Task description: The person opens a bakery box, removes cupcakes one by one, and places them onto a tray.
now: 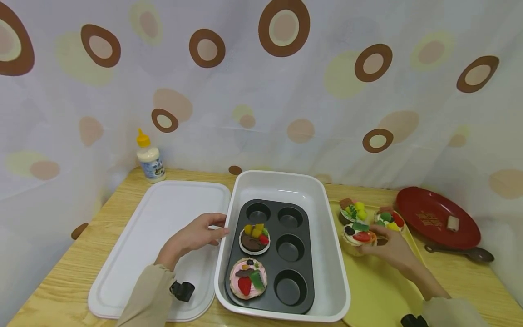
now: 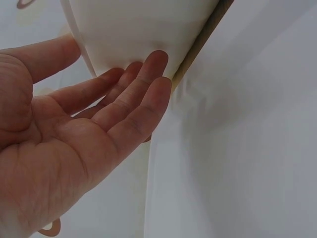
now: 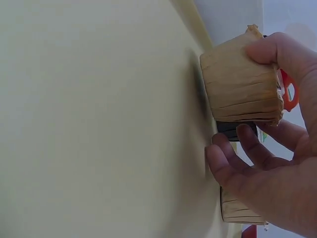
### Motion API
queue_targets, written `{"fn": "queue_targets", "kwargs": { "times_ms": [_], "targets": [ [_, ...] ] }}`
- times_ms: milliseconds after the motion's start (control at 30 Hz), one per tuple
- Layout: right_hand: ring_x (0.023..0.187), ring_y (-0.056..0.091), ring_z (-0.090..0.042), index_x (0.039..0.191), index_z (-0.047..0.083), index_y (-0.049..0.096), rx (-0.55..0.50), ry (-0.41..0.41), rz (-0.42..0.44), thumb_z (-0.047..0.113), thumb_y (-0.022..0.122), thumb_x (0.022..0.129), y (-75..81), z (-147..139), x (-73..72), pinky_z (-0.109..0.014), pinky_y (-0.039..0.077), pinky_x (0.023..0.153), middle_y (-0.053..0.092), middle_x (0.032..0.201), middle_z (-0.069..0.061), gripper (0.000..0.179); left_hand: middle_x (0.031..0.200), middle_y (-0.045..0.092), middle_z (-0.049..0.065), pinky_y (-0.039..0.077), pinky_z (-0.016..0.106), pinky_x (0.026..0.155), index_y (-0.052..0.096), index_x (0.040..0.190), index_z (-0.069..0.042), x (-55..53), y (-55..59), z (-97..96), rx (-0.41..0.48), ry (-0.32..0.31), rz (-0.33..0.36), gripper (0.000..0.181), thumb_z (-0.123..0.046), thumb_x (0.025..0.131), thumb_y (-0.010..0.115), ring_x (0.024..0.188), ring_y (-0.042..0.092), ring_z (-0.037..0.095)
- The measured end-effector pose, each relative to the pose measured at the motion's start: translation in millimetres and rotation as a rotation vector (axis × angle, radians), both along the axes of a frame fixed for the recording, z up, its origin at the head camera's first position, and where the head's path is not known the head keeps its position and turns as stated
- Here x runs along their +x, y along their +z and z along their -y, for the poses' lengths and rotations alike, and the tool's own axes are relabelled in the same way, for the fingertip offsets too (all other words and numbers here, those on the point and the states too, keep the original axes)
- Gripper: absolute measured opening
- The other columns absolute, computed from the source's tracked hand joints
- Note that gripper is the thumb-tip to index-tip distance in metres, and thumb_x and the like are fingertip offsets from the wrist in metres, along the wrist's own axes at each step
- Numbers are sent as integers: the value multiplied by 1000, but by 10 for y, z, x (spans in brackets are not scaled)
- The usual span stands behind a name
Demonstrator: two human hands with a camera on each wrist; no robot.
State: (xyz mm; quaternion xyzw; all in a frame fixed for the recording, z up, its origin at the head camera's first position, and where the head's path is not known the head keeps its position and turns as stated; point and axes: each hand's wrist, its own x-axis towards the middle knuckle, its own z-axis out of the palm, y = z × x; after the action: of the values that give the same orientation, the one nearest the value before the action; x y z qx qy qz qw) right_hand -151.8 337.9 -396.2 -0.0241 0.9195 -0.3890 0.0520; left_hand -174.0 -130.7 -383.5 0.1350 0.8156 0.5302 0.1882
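Note:
My right hand (image 1: 390, 250) pinches a cupcake (image 1: 358, 237) topped with cream and red fruit pieces. In the right wrist view its brown paper cup (image 3: 242, 79) hangs tilted, apart from the yellow tray. Just behind are a dark-cupped cupcake (image 1: 352, 212) and another fruit cupcake (image 1: 389, 220). With fingers loosely extended, my left hand (image 1: 196, 238) is at the left wall of a white tub (image 1: 335, 272). Inside the tub lies a dark muffin pan (image 1: 273, 263). Its left column holds a chocolate-topped cupcake (image 1: 254, 239) and a pink-topped cupcake (image 1: 248, 279).
A white lid (image 1: 135, 263) lies left of the tub, a glue-like bottle (image 1: 151, 159) behind it. The yellow tray (image 1: 380, 290) lies on the right. Beyond it are a red plate (image 1: 433, 200) bearing a small pale piece, and a dark spoon (image 1: 478, 255). A patterned curtain stands behind.

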Motion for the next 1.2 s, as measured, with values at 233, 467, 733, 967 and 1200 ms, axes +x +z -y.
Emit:
{"fn": "queue_targets", "kwargs": {
  "times_ms": [233, 467, 733, 967, 1200],
  "targets": [
    [101, 62, -31, 134, -16, 43, 15, 31, -10, 21, 79, 78, -36, -21, 0, -28, 49, 75, 50, 130, -32, 76, 125, 54, 22, 55, 37, 80, 46, 134, 9, -4, 6, -12, 7, -11, -5, 47, -14, 95, 59, 98, 58, 22],
    [106, 59, -35, 137, -15, 37, -26, 76, 44, 22, 76, 81, -25, -17, 2, -31, 50, 80, 46, 132, -33, 77, 127, 52, 25, 55, 37, 80, 45, 135, 10, 3, 28, -9, 3, -20, -2, 48, -14, 96, 58, 99, 58, 23],
    [113, 52, -42, 140, -11, 34, 3, 124, 45, 24, 78, 80, 53, -48, 20, -42, 50, 85, 44, 134, -31, 83, 127, 53, 24, 55, 37, 80, 45, 135, 10, -1, 18, -11, 7, -17, 2, 48, -14, 96, 58, 99, 58, 23],
    [109, 54, -38, 137, -7, 42, -11, 183, -9, 18, 77, 81, 229, -140, 50, -31, 53, 78, 48, 131, -27, 71, 128, 52, 26, 55, 38, 80, 43, 136, 11, 6, 24, -11, 3, -22, -1, 49, -14, 96, 57, 100, 58, 23],
    [107, 58, -32, 136, -5, 45, -62, 184, -48, 16, 74, 85, 501, -55, 84, -25, 54, 75, 47, 131, -23, 63, 128, 52, 25, 55, 38, 80, 43, 136, 11, 7, 31, -1, 3, -23, 5, 50, -15, 96, 59, 100, 58, 23]
  ]
}}
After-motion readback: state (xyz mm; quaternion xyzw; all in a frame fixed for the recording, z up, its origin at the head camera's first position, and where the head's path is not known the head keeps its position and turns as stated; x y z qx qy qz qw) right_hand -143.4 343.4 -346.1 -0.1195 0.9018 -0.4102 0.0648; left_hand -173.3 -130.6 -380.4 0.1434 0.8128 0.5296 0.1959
